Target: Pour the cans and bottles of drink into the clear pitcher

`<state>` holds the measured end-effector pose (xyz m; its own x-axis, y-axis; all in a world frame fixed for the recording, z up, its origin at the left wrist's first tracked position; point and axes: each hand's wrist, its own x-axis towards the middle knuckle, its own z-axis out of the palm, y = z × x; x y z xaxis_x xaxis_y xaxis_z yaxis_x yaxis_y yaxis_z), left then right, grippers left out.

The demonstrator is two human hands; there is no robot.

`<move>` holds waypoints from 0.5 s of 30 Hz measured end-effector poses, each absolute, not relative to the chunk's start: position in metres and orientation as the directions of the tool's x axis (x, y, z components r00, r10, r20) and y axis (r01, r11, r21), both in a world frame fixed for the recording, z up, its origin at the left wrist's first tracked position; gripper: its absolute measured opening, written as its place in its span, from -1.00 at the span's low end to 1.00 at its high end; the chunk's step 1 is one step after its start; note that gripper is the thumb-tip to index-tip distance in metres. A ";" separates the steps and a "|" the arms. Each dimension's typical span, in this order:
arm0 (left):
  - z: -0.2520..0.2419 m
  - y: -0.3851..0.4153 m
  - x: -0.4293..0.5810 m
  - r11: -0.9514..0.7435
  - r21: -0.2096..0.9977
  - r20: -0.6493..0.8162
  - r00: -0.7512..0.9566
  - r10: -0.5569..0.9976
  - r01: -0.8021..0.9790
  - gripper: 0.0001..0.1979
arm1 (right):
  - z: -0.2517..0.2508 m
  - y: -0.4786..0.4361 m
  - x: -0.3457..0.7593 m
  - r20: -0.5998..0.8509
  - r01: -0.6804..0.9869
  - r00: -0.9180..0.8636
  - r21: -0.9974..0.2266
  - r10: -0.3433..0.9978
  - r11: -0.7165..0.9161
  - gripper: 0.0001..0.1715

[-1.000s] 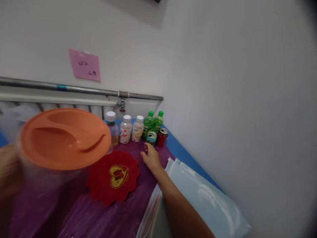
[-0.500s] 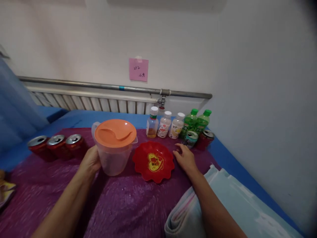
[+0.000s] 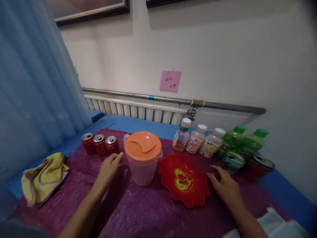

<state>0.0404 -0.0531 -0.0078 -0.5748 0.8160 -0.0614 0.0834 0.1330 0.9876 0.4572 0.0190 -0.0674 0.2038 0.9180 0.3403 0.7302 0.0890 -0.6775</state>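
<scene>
My left hand (image 3: 109, 166) is off the clear plastic pitcher (image 3: 141, 172), in the gap between it and the red cans. Its fingers are loosely bent and hold nothing. An orange lid (image 3: 143, 145) covers the pitcher, whose handle is on the left. To the pitcher's right lies a red scalloped plate (image 3: 170, 180) with a yellow heart print. My right hand (image 3: 226, 185) is beside the plate's right edge, thumb and fingers apart, with nothing in them. Just beyond it a dark can with a teal rim (image 3: 232, 162) stands near a red can (image 3: 259, 167).
Three red cans (image 3: 99, 144) stand at the left, behind a yellow cloth (image 3: 46, 177). White-capped bottles (image 3: 196, 140) and green bottles (image 3: 253, 142) line the back right. Purple plastic sheeting (image 3: 138, 211) covers part of the blue surface. A pale blue cloth (image 3: 277, 224) lies at lower right.
My left hand has let go of the pitcher and moved left of it. The view has swung left, bringing the whole yellow cloth into sight. My right hand stays beside the plate.
</scene>
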 end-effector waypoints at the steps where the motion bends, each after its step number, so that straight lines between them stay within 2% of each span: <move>1: 0.000 -0.057 0.029 0.162 0.955 0.029 -0.620 0.784 0.249 -0.77 | -0.068 0.019 0.457 0.341 0.731 0.198 -0.676 0.919 0.094 -0.70; 3: 0.019 -0.056 0.010 0.213 0.816 0.210 -0.619 0.757 0.538 -0.70 | -0.066 0.018 0.455 0.336 0.722 0.179 -0.683 0.925 0.108 -0.71; 6: 0.039 -0.040 -0.009 0.230 0.564 0.362 -0.487 0.795 0.793 -0.39 | -0.061 0.014 0.450 0.323 0.710 0.168 -0.695 0.931 0.113 -0.70; 8: 0.044 -0.028 -0.012 0.219 0.421 0.351 -0.381 0.855 0.880 -0.29 | -0.059 0.011 0.449 0.325 0.710 0.173 -0.695 0.930 0.111 -0.69; 10: 0.044 -0.021 -0.010 0.195 0.309 0.292 -0.288 0.912 0.931 -0.30 | -0.059 0.009 0.450 0.333 0.710 0.181 -0.696 0.925 0.111 -0.68; 15: 0.048 -0.028 -0.001 0.147 0.150 0.221 -0.179 0.959 0.978 -0.39 | -0.060 0.009 0.451 0.363 0.689 0.195 -0.712 0.911 0.136 -0.67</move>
<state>-0.0006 -0.0283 0.0481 -0.1786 0.9588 0.2211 0.9776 0.1475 0.1502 0.4511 0.0093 -0.0605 0.1947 0.9114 0.3626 0.6887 0.1362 -0.7121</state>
